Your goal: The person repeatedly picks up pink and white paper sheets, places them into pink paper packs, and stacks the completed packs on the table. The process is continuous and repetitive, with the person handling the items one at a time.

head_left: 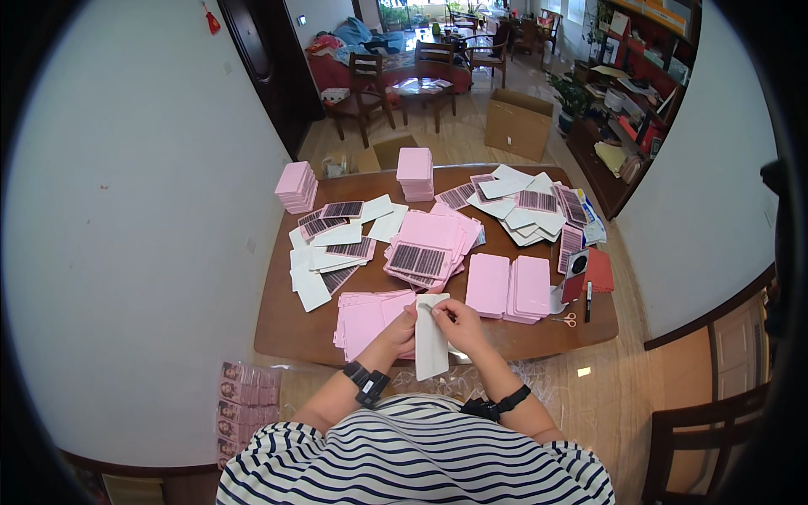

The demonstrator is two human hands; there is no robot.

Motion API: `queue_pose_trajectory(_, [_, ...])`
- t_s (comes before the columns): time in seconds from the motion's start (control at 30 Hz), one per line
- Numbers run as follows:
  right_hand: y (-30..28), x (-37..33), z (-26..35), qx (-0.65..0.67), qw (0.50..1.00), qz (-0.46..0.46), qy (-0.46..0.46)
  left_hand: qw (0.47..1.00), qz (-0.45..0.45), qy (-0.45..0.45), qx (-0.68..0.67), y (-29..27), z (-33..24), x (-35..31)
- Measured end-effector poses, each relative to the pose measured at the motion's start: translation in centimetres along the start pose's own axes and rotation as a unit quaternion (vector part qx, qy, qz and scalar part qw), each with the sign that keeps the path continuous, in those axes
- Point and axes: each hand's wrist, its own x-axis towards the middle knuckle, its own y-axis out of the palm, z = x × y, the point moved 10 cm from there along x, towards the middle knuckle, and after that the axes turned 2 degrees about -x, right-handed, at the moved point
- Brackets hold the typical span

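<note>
In the lower centre, the left hand's fingers (408, 317) clamp a white card (433, 349) by its left side above the desk (284, 324); the right hand's fingers (443, 308) are pinched together at its top. Pink sheets (362, 324) lie left.

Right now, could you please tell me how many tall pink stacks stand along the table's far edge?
2: the left stack at the far-left corner and the middle stack near that edge's centre. I see none hidden there.

Smooth matt white paper piece (433, 349), glossy wood table (286, 324), matt cardboard box (518, 130), cloth shirt (421, 454)
</note>
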Motion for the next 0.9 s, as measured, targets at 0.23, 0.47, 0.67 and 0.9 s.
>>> queue_pose_trajectory(0.23, [0.6, 1.1, 0.7, 0.182, 0.983, -0.001, -0.02, 0.999, -0.007, -0.034, -0.004, -1.9, 0.5, -0.4])
queue_pose_trajectory(0.47, [2.8, -1.3, -1.3, 0.068, 0.979, 0.194, 0.0, 0.994, -0.013, 0.107, 0.029, -3.8, -4.2, -0.4])
queue_pose_trajectory(0.67, [2.3, -10.5, -12.2, -0.305, 0.808, 0.498, 0.079, 0.98, -0.108, 0.153, 0.066, -4.6, -9.5, -3.7])
queue_pose_trajectory(0.9, [-2.2, 0.0, -1.3, -0.145, 0.987, -0.011, -0.068, 0.992, -0.045, 0.101, 0.056, -0.9, -5.7, -3.1])
